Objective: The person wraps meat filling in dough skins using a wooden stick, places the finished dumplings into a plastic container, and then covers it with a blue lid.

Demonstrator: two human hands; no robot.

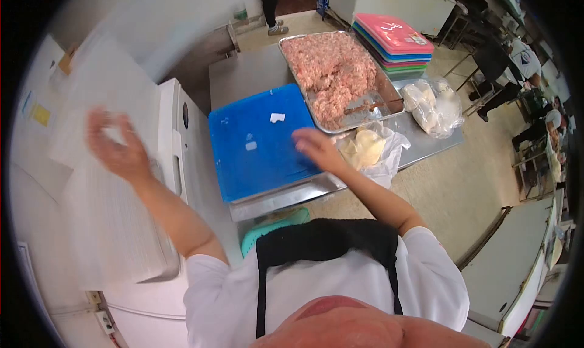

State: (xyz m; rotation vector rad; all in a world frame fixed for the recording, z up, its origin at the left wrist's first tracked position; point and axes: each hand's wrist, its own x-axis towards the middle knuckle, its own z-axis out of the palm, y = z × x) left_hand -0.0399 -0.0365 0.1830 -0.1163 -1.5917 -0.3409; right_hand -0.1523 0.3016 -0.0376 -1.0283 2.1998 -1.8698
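Note:
My left hand (118, 144) is raised at the left, smeared by motion, with thumb and fingers apart and nothing visible in it. It is in front of a stack of whitish sheets (115, 226) beside a white appliance. My right hand (316, 148) is over the right edge of a flat blue lid or tray (261, 165), fingers stretched out; whether it touches cannot be told. Two small white pieces lie on the blue surface. Just beyond is a large metal tray (389, 111) of ground meat (328, 68), with a long brownish utensil (365, 108) in its emptier corner.
A metal table (243, 74) carries these things. Colored lids or trays (395, 35) are stacked behind the meat. Plastic bags with pale contents (365, 150) (432, 105) lie at the right. A blurred translucent whitish shape (176, 20) crosses the upper left. Other people stand farther off.

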